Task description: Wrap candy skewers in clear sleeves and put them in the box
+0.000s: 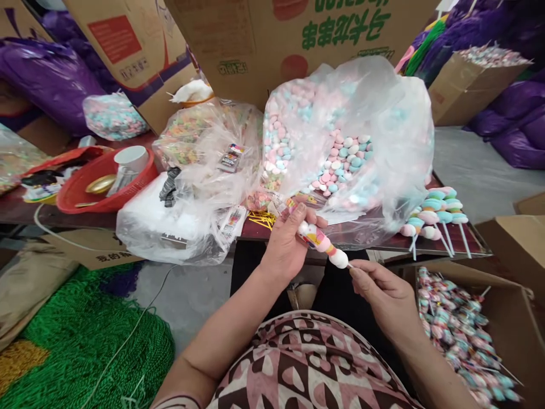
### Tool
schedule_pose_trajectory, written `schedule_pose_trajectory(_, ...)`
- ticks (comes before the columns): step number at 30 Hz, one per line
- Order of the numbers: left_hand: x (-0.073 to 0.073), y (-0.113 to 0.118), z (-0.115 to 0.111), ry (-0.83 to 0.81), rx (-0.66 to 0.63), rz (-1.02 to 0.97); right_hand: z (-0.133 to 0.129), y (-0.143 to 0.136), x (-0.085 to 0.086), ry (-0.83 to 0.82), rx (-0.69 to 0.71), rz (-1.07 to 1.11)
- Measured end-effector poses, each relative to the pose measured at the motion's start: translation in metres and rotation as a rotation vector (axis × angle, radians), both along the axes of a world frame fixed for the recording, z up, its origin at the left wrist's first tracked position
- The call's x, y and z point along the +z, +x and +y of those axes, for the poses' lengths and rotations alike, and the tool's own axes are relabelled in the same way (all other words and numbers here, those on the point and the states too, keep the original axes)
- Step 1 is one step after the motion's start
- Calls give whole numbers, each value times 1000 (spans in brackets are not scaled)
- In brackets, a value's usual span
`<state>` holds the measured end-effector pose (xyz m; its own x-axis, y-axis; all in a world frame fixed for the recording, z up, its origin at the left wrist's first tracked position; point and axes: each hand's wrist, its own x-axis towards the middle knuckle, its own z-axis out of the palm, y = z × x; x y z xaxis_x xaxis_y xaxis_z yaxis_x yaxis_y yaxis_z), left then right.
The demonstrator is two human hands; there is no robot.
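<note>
Currently, I see the skewer at the worktop's front edge, its long axis running nearer and rightward: left fingers clamp the far end, right fingers pinch the near stick.

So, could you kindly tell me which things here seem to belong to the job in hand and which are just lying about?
Apparently part of the job:
candy stick, held in the left hand and right hand
printed wrapper around part of it
bag of pastel candies
yellow strips
finished-looking skewers

Probably just lying about:
red basket
green strands
purple bag
</note>
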<state>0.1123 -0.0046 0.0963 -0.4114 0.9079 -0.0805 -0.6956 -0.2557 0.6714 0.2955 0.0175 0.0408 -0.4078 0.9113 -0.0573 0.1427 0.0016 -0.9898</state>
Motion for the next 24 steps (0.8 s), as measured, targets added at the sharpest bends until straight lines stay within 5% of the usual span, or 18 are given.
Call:
schedule_pose_trajectory(11,-15,0,3,-19,56,34,-4,-26,-1,-202,96,-17)
schedule_pose_trajectory(15,-13,-12,8,-39,87,31,-2,-27,0,-153,177,-25)
schedule_pose_trajectory(19,-13,-13,10,-10,15,9,-3,-28,-1,-105,110,-50)
schedule_pose_trajectory(24,-19,2,4,-18,-41,41,-8,-34,-7,-261,125,29)
